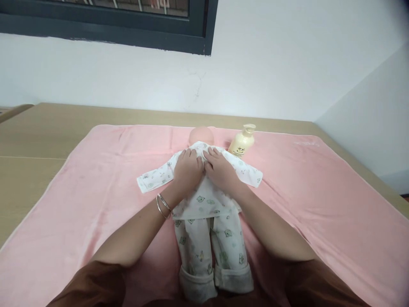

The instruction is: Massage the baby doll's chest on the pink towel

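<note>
A baby doll (202, 135) lies on a pink blanket with its bald head toward the wall. It wears a white printed top (207, 202) with the sleeves spread to both sides, and matching trousers (228, 243) with rolled cuffs. My left hand (189, 168) rests flat on the upper left of the top, fingers stretched toward the head. Against the upper right of the top lies my right hand (220, 167), its fingers likewise extended. The thumbs come close together at the middle. Beneath both palms the cloth is hidden.
A cream pump bottle (242, 141) stands beyond the right sleeve, near the doll's head. The pink blanket (105, 192) covers much of the wooden table (41, 132). Behind it rises a white wall (255, 68) with a dark-framed window (128, 32).
</note>
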